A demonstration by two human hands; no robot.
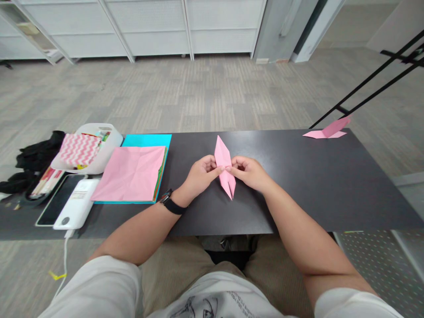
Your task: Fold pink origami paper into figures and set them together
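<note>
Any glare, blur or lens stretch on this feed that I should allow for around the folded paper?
Head view: a pale sheen on the dark desk beyond the right hand; head view: the folded pink paper has a clear outline; head view: wide-angle stretch toward the edges, and print on the white device too small to read.

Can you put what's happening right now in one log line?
left hand: pinching folded pink paper | right hand: pinching it from other side | another folded pink piece: far right | pink sheet: lying at left
</note>
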